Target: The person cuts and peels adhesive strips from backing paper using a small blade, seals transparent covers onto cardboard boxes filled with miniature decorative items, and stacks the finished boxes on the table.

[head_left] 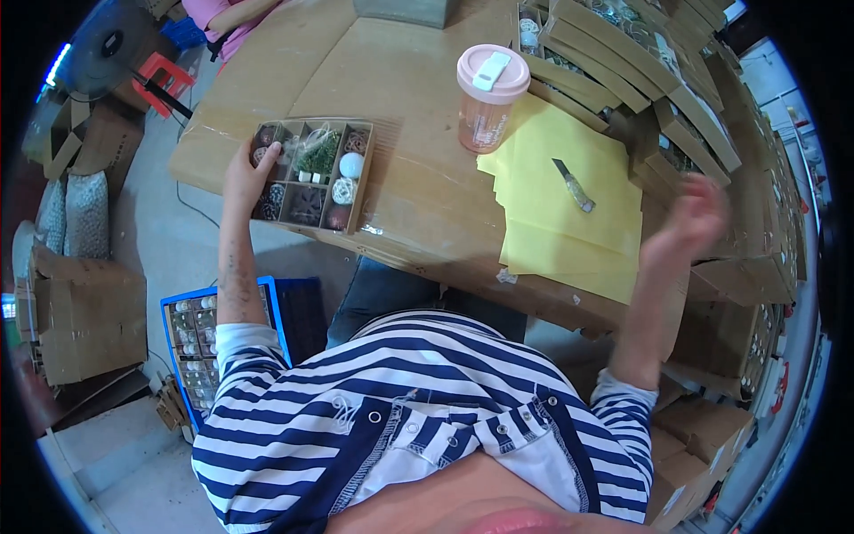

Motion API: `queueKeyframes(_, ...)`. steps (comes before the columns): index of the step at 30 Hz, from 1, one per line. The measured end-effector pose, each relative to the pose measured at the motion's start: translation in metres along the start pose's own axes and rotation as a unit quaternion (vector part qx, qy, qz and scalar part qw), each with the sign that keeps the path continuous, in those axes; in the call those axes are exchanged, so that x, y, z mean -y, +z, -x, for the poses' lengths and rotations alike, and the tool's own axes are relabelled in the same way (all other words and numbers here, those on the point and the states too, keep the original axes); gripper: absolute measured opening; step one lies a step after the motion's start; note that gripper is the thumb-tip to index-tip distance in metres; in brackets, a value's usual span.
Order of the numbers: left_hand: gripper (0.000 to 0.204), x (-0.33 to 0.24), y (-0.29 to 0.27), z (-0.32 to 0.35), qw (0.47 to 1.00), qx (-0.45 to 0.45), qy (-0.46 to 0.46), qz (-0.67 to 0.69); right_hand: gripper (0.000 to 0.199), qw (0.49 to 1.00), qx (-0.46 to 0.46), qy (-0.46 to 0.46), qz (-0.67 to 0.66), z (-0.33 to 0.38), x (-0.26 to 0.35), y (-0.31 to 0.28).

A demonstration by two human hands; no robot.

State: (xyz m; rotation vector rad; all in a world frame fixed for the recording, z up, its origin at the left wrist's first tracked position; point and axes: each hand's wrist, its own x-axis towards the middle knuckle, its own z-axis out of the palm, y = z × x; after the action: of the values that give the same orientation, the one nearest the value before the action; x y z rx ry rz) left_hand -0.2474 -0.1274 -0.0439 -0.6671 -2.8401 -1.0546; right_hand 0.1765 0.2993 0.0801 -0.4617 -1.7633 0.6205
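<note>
My left hand (248, 175) grips the left side of a divided cardboard box (367, 169), its thumb over the rim and the other fingers hidden. Small decorations fill the compartments: white and brown balls, a green mossy tuft (320, 153) and dark pieces. The box rests near the table's front edge. My right hand (696, 218) is raised at the right, beside the stacked boxes, and smeared by motion; I cannot make out its fingers. Left of it, a utility knife (574, 186) lies on a pile of yellow paper sheets (551, 240).
A pink lidded cup (487, 102) stands behind the paper on the cardboard-covered table (418, 169). Filled box trays (614, 53) are stacked at the far right. A blue crate (289, 311) with packed boxes sits below left. A person in pink (233, 18) is at the far left.
</note>
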Motion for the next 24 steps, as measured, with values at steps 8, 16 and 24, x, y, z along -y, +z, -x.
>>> queueKeyframes(8, 0.059, -0.051, 0.042, 0.104, 0.962, -0.007, 0.007, 0.274, 0.086, 0.782, 0.443, 0.310, -0.309, 0.163, 0.077, 0.169)
queueKeyframes(16, 0.079, -0.104, 0.091, 0.218, 0.796, 0.061, -0.071, 0.597, 0.071, 0.920, 0.295, 0.164, -0.196, 0.174, 0.066, 0.082)
queueKeyframes(24, 0.090, -0.105, 0.136, 0.214, 0.890, 0.109, 0.208, 0.390, 0.062, 0.968, 0.249, 0.010, 0.020, 0.191, 0.027, 0.002)
